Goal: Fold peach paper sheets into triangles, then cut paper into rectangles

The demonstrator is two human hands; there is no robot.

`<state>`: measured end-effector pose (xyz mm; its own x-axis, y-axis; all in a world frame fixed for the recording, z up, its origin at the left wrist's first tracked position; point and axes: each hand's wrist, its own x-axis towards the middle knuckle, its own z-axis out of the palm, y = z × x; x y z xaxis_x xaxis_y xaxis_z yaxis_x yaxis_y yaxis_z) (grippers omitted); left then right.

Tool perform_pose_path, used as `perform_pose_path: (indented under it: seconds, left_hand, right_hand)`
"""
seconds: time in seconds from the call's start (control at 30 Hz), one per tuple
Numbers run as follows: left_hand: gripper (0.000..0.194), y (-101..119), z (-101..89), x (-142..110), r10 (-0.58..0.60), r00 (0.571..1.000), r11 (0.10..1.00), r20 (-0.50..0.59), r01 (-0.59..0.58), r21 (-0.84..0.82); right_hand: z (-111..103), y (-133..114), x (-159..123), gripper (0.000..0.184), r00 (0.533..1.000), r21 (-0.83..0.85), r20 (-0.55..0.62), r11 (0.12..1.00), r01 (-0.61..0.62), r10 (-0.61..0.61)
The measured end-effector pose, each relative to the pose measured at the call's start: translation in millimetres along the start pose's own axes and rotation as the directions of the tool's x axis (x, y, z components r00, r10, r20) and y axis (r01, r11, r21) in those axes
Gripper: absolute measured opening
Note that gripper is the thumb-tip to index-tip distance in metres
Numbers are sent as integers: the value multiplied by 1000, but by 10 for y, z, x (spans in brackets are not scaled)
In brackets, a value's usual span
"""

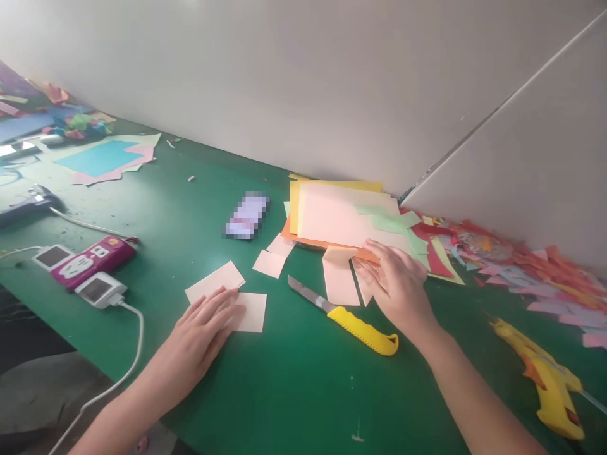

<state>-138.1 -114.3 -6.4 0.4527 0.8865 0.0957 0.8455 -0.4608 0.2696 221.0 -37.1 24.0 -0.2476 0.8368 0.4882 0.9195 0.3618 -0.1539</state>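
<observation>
My left hand [208, 325] lies flat, its fingers stretched over two cut pale pink paper pieces; one piece [251, 313] shows to the right of the fingertips, the other [215, 282] above them. My right hand [401, 284] is over the near edge of a stack of coloured paper, fingers apart at a pale pink paper strip [341, 284] and a narrower piece beside it. Its palm side is partly hidden. Between my hands lies a yellow utility knife [363, 330], blade out towards the upper left. Two small pink paper pieces [269, 263] lie beyond it.
The paper stack [341, 212] rests against the wall. A phone [247, 216], blurred out, lies left of it. Paper scraps [512, 265] and a yellow glue gun [545, 373] are at right. A purple power strip [95, 260] with white plugs and a trailing cable [140, 335] sits at left.
</observation>
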Motion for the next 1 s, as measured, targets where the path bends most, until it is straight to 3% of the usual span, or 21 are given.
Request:
perform_pose_path:
  seconds: [0.17,0.33,0.5,0.63,0.77,0.9,1.0]
  left_hand:
    - [36,-92,-18,34,-68,998,998,13,68,-9]
    - [34,-214,-34,68,-130,990,992,-48,130,-4]
    - [34,-305,-55,93,-191,963,981,-192,196,8]
    - [33,-155,-98,155,-208,962,977,-179,195,-87]
    - [31,96,-169,274,-147,982,973,-121,121,-195]
    - [30,302,-237,402,-91,991,951,-97,58,-303]
    - [31,426,-277,479,-50,995,926,-89,13,-377]
  right_hand:
    - [155,100,149,39,999,45,19,998,-38,37]
    - [278,121,266,2,997,131,9,989,-73,73]
    - [241,188,272,15,1000,138,-23,990,-8,11]
    - [140,222,254,26,999,121,6,992,32,-33]
    - [54,245,238,38,999,111,-43,994,-15,20]
    - [-25,297,237,18,993,96,-83,993,-74,82]
    - [-129,267,237,12,991,196,-80,977,-88,105]
